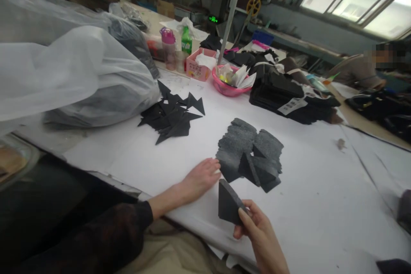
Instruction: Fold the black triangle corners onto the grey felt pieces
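We find a white table (324, 222) with open room on its right side, a clouded plastic bag (105, 72) over its left, a pink basin (224, 89) holding papers, and a pink box (196, 72) holding white paper. Just beside the black pile (236, 143) we record the left hand (201, 179), fingers released; the right hand (258, 227) grasps black pieces (228, 205) near the front edge.

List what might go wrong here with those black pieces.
The black stack, held only at one end by the right hand, might slip or fan out.
The left hand, close beside the grey-black rows, could nudge them askew.
The plastic bag might shift onto the scattered pieces beside it.
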{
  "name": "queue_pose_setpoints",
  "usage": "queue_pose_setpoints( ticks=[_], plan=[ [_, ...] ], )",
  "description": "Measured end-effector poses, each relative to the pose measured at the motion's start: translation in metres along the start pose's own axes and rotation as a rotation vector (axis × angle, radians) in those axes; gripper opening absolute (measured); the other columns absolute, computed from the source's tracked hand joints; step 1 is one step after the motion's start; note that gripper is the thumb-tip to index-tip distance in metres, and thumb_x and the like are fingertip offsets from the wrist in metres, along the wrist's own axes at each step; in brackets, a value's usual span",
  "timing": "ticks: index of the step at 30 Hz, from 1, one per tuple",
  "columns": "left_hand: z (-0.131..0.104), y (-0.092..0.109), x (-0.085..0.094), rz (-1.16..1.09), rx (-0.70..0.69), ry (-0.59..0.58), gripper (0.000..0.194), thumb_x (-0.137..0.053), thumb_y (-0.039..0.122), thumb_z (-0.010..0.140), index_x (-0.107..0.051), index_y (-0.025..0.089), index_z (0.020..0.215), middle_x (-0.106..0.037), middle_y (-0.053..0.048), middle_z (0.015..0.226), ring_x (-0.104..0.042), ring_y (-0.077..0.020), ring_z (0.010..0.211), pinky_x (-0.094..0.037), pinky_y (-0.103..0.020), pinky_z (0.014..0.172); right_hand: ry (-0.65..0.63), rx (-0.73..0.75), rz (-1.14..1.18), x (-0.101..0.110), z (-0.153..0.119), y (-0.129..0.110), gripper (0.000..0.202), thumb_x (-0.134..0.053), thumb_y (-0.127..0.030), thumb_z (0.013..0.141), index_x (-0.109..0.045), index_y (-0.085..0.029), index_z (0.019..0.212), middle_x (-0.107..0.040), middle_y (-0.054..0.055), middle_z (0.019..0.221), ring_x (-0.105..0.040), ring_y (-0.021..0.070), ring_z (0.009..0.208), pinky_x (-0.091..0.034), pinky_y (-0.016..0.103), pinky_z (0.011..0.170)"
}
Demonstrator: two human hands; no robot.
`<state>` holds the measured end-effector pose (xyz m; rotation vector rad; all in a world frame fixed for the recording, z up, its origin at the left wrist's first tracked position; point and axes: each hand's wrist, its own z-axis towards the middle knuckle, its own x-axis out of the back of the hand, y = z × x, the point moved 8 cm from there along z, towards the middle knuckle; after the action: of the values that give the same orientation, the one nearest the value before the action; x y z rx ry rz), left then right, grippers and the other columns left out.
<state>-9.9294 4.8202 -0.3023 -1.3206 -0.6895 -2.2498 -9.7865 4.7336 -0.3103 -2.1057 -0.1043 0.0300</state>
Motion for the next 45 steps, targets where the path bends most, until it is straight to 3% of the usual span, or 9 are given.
queue_pose_setpoints(
  ticks=[2, 4, 7, 13, 21, 35, 39, 42, 45],
  plan=[
    [-0.029, -0.029, 0.022, -0.001, 0.138, -0.018, 0.016, -0.05, 0.013, 0.094, -0.065, 0.013, 0.098, -0.058, -0.012, 0.117, -0.048, -0.025, 0.121, -0.044, -0.044, 0.103, 0.056, -0.067, -0.066, -0.01, 0.0, 0.027, 0.061, -0.06, -0.069, 0.075, -0.056, -0.018, 0.107, -0.061, 0.0, 0.059, -0.056, 0.0159, 0.053, -0.041, 0.026, 0.054],
    [-0.052, -0.041, 0.038, -0.064, 0.209, -0.038, 0.016, -0.05, 0.013, 0.094, -0.066, 0.015, 0.093, -0.059, -0.01, 0.107, -0.052, -0.0228, 0.113, -0.047, -0.041, 0.096, 0.171, -0.081, -0.213, -0.011, 0.001, 0.043, 0.065, -0.057, -0.073, 0.073, -0.055, -0.02, 0.11, -0.061, -0.001, 0.058, -0.056, 0.0176, 0.051, -0.04, 0.027, 0.05],
    [-0.063, -0.027, 0.045, -0.18, 0.173, -0.053, 0.014, -0.051, 0.018, 0.095, -0.065, 0.017, 0.094, -0.06, -0.007, 0.098, -0.054, -0.0194, 0.102, -0.048, -0.035, 0.089, 0.343, -0.009, -0.534, -0.007, 0.0, 0.045, 0.054, -0.049, -0.068, 0.08, -0.056, -0.025, 0.112, -0.062, -0.001, 0.06, -0.058, 0.0192, 0.053, -0.04, 0.029, 0.053],
    [-0.053, 0.01, 0.024, -0.149, 0.065, -0.085, 0.009, -0.057, 0.024, 0.094, -0.063, 0.02, 0.099, -0.059, -0.004, 0.095, -0.053, -0.0194, 0.097, -0.045, -0.033, 0.084, 0.545, 0.191, -0.972, -0.008, -0.012, 0.025, 0.048, -0.036, -0.065, 0.088, -0.06, -0.03, 0.111, -0.07, 0.005, 0.093, -0.065, 0.0244, 0.077, -0.042, 0.033, 0.059],
    [-0.05, 0.011, 0.019, -0.066, 0.041, -0.09, 0.014, -0.053, 0.026, 0.096, -0.061, 0.018, 0.088, -0.055, -0.004, 0.088, -0.049, -0.0189, 0.089, -0.039, -0.032, 0.076, 0.521, 0.434, -1.085, -0.032, 0.001, -0.001, 0.051, -0.033, -0.062, 0.093, -0.063, -0.023, 0.105, -0.066, 0.008, 0.094, -0.057, 0.0236, 0.087, -0.04, 0.035, 0.076],
    [-0.045, 0.01, 0.022, -0.042, 0.027, -0.031, 0.02, -0.056, 0.022, 0.094, -0.055, 0.017, 0.075, -0.055, -0.002, 0.081, -0.048, -0.0175, 0.081, -0.036, -0.033, 0.069, 0.674, 0.442, -1.024, -0.05, 0.006, -0.005, 0.045, -0.033, -0.056, 0.095, -0.06, -0.022, 0.09, -0.059, 0.005, 0.088, -0.053, 0.0204, 0.083, -0.036, 0.031, 0.071],
    [-0.044, 0.009, 0.021, -0.047, 0.024, -0.043, 0.019, -0.056, 0.022, 0.094, -0.055, 0.017, 0.075, -0.055, -0.002, 0.081, -0.05, -0.0177, 0.082, -0.037, -0.033, 0.07, 0.703, 0.524, -1.038, -0.057, 0.003, -0.006, 0.034, -0.039, -0.047, 0.097, -0.06, -0.021, 0.096, -0.063, 0.003, 0.089, -0.054, 0.0185, 0.082, -0.035, 0.03, 0.072],
    [-0.044, 0.008, 0.021, -0.049, 0.02, -0.065, 0.014, -0.054, 0.026, 0.095, -0.057, 0.016, 0.085, -0.056, -0.003, 0.083, -0.051, -0.0186, 0.083, -0.04, -0.033, 0.07, 0.718, 0.601, -1.069, -0.062, -0.001, -0.006, 0.026, -0.044, -0.039, 0.097, -0.062, -0.022, 0.107, -0.065, 0.003, 0.092, -0.055, 0.0182, 0.085, -0.036, 0.03, 0.074],
    [-0.043, 0.01, 0.023, -0.022, -0.034, -0.063, 0.017, -0.048, 0.019, 0.098, -0.056, 0.016, 0.112, -0.057, -0.003, 0.084, -0.052, -0.0175, 0.082, -0.042, -0.032, 0.071, 0.739, 0.658, -1.119, -0.066, -0.004, -0.007, 0.023, -0.048, -0.032, 0.096, -0.064, -0.022, 0.109, -0.065, 0.004, 0.091, -0.054, 0.0185, 0.084, -0.035, 0.03, 0.074]
  ],
)
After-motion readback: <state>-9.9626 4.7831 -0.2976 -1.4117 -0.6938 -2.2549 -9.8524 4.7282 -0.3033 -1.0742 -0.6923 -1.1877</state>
